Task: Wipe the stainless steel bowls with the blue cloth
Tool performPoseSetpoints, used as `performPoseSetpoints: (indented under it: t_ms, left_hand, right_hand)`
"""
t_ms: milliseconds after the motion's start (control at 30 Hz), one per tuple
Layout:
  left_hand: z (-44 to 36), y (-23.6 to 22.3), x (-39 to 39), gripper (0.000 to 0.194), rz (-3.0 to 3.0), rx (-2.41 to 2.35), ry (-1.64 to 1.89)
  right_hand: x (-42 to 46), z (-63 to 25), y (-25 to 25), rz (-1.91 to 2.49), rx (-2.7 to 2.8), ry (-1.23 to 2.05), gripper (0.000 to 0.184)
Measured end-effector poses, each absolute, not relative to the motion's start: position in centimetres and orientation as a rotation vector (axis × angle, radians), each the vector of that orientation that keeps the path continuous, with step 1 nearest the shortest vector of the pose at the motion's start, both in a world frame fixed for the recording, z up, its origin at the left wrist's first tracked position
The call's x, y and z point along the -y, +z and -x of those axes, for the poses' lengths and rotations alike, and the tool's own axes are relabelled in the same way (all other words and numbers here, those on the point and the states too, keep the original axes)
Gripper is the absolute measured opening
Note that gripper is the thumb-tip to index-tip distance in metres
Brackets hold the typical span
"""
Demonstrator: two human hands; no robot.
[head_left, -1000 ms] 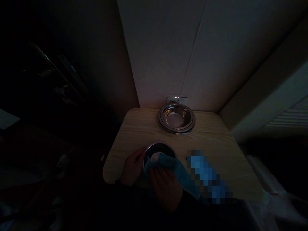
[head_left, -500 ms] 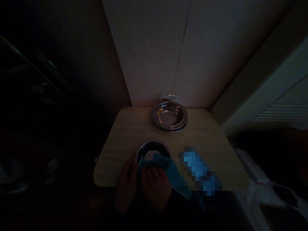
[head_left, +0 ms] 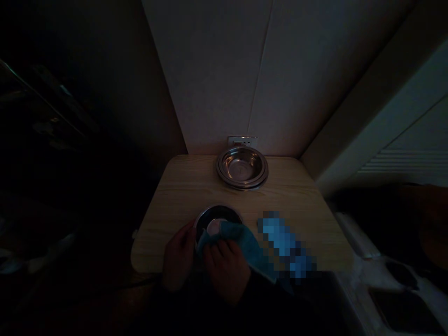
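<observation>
A round steel bowl (head_left: 229,213) stands near the front edge of the wooden table. At its left rim is my left hand (head_left: 179,256), with fingers and thumb closed on the edge. My right hand (head_left: 227,270) is closed around a teal cloth (head_left: 247,242), bunched against the near side of the bowl. Part of the cloth dips inside the rim, and the rest trails down to the right. The near wall of the bowl is hidden behind cloth and fingers. Dim light blurs finer detail.
Stacked steel bowls (head_left: 242,168) sit at the back of the wooden table (head_left: 168,200), against the wall below a socket (head_left: 242,141). Right of my hands lies a pixelated blue item (head_left: 280,238). A pale louvred panel (head_left: 395,154) is at the right.
The view has shifted slightly, moving the table and bowls a little left in the picture. My right hand and the cloth sit slightly further right against the bowl. Both holds stay the same.
</observation>
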State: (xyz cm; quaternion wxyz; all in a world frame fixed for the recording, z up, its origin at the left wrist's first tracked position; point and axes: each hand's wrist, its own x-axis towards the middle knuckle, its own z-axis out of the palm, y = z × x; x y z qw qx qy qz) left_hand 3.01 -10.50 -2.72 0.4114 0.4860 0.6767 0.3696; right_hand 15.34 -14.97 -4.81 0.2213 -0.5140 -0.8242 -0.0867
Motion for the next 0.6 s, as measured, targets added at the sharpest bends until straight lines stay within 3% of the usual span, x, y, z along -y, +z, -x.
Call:
performPoseSetpoints:
  t_ms: [133, 367, 600]
  left_hand:
    - [-2.7, -2.3, 10.4, 0.051, -1.233, -1.743, 0.898]
    - [-2.9, -2.3, 10.0, 0.052, -1.268, -1.637, 0.893]
    - [-3.4, -2.7, 10.3, 0.05, -1.25, -1.703, 0.934]
  right_hand:
    - [14.9, -13.4, -5.1, 1.506, 2.152, -0.297, 0.011]
    - [15.4, -18.9, -4.3, 1.215, 2.407, -0.191, 0.016]
    - [15.1, -14.5, -5.1, 1.513, 2.166, -0.282, 0.01]
